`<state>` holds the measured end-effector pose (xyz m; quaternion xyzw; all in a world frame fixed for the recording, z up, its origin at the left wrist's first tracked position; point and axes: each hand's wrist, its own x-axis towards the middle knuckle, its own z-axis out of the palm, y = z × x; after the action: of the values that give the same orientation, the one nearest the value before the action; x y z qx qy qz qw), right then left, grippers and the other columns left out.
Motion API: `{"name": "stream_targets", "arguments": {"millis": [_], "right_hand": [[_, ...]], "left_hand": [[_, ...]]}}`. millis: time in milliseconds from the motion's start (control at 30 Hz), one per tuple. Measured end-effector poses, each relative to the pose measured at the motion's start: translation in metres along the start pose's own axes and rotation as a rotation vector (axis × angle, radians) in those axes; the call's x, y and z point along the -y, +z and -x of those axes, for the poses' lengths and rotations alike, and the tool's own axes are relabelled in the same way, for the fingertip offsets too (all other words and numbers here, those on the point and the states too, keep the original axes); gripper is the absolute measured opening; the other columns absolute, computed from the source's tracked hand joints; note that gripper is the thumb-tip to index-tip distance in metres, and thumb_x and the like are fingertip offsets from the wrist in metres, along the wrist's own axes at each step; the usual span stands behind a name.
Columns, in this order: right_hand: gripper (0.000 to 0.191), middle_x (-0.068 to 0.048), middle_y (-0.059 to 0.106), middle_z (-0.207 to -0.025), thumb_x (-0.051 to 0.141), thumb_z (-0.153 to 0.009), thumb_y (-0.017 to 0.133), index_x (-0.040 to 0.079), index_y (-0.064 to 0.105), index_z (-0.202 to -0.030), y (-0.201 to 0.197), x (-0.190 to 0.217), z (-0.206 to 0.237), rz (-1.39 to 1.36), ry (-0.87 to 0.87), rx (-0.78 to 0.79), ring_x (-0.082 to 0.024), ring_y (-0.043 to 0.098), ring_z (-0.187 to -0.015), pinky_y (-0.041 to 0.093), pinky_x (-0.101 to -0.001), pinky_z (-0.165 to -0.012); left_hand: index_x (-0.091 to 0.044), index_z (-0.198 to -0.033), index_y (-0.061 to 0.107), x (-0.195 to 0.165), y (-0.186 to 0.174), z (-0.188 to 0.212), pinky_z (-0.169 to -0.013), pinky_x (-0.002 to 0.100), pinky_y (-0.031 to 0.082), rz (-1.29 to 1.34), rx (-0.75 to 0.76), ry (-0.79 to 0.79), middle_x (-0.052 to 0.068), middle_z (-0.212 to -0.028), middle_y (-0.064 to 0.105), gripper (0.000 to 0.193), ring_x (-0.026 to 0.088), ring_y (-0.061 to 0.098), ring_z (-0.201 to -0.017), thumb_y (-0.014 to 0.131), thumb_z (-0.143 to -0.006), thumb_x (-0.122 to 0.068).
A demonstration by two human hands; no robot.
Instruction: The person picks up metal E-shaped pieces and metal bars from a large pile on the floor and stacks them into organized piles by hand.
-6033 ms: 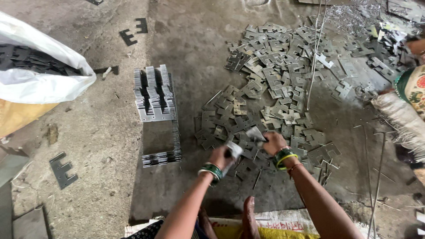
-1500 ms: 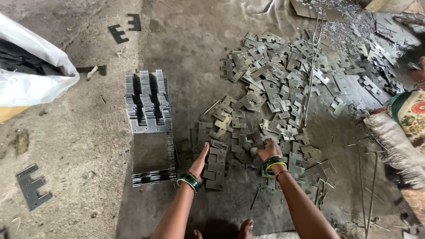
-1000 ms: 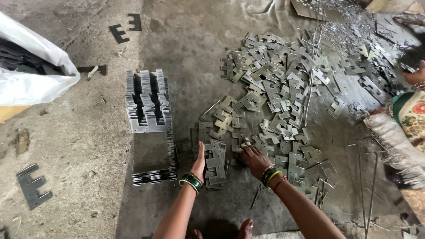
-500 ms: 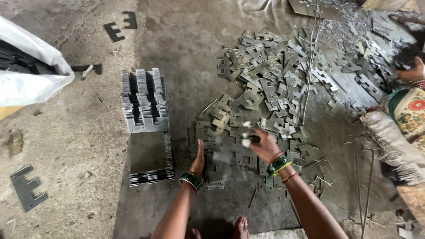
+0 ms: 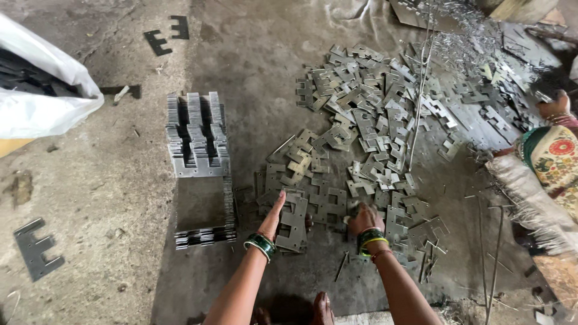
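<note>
plates [image 5: 337,180] of notched grey metal lie scattered over the concrete floor [image 5: 108,180] in front of you. your left hand [image 5: 276,212] stands on edge, fingers straight and unclenched, pressed against the side of a small stack [image 5: 295,222] of gathered plates. your right hand [image 5: 363,218] rests knuckles-up on the pile just beside it, fingers curled down among the plates; you cannot tell whether they grip one. a tall neat pile [image 5: 200,162] stands to your left, near a white sack [image 5: 42,96]. another person's hand [image 5: 555,107] shows at the far right.
</note>
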<state>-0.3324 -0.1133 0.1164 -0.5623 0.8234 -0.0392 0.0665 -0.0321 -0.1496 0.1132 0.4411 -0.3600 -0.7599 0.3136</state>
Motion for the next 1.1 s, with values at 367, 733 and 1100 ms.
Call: {"name": "stream_targets", "arguments": {"millis": [367,733,1100], "right_hand": [[0.064,-0.020,0.066,-0.126,0.043,-0.075,0.080,0.003,0.063,-0.122,-0.012,0.009,0.002,0.132,0.073,0.204,-0.036,0.064,-0.118,0.055,-0.0423,-0.100],[0.043,-0.022,0.076,-0.104,0.006,-0.083,0.069,0.001,0.067,-0.126,-0.083,0.012,-0.027,-0.813,0.161,0.569,-0.031,0.073,-0.079,0.059,-0.0392,-0.064],[0.072,-0.024,0.068,-0.122,0.038,-0.081,0.077,0.003,0.047,-0.136,-0.004,0.042,-0.012,0.012,0.143,0.193,-0.042,0.066,-0.115,0.056,-0.0499,-0.096]], "left_hand": [[-0.018,-0.162,0.027,0.005,0.002,-0.001,-0.126,0.044,0.010,0.064,-0.072,0.012,0.001,-0.171,0.021,0.109,0.018,0.014,-0.158,0.050,-0.078,-0.084],[-0.030,-0.162,0.025,-0.003,0.010,-0.005,-0.126,0.051,0.011,-0.097,0.017,-0.056,-0.003,-0.171,0.017,0.103,0.022,0.009,-0.158,0.046,-0.076,-0.083],[-0.021,-0.159,0.035,0.003,0.004,-0.001,-0.126,0.050,0.014,0.038,-0.093,-0.044,0.004,-0.170,0.025,0.111,0.024,0.017,-0.158,0.053,-0.072,-0.087]]}}
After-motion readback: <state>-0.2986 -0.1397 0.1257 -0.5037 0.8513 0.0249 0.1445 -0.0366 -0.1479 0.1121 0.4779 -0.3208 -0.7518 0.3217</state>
